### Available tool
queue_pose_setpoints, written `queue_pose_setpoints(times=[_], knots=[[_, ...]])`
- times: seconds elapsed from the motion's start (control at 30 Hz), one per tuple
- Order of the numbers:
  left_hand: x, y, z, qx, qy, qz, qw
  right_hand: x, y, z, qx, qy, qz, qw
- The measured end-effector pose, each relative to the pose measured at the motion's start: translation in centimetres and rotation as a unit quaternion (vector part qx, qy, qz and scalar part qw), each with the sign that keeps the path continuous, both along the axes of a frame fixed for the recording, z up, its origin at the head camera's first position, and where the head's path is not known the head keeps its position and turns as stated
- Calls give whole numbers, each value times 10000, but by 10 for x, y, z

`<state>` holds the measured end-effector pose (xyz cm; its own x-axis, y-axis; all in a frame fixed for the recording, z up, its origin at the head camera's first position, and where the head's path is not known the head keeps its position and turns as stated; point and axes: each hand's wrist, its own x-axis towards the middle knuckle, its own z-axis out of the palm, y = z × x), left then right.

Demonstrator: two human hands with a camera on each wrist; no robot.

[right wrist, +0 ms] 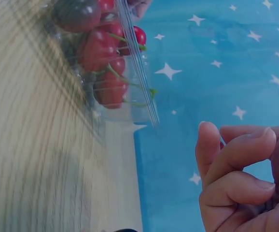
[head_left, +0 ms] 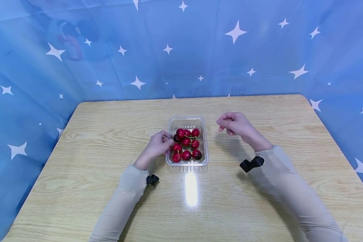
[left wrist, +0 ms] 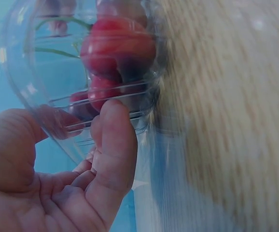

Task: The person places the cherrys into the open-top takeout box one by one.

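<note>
Red cherries (head_left: 186,142), several with green stems, lie in a clear plastic container (head_left: 186,163) at the middle of the table. My left hand (head_left: 158,145) grips the container's left wall; in the left wrist view its thumb is at the rim and its fingers (left wrist: 114,140) lie against the outside. To the right of the container, apart from it, my right hand (head_left: 236,125) hovers over the table. Loosely bent fingers (right wrist: 236,157) show in the right wrist view, with nothing visible between them.
The container stands on a light wooden table (head_left: 96,134). A blue cloth with white stars (head_left: 181,50) hangs behind the table and along its sides. A dark device (head_left: 251,164) is strapped at the right wrist, another (head_left: 152,180) at the left.
</note>
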<state>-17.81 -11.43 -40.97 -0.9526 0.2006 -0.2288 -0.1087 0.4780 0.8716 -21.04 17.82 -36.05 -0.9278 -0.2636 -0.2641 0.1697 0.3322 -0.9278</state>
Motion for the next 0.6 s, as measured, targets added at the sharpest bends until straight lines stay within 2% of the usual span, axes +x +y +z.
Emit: queue_pose_setpoints(times=[0.6], knots=[[0, -1, 0, -46, 18, -50, 10000, -10, 25, 0, 112, -15, -410, 9991]])
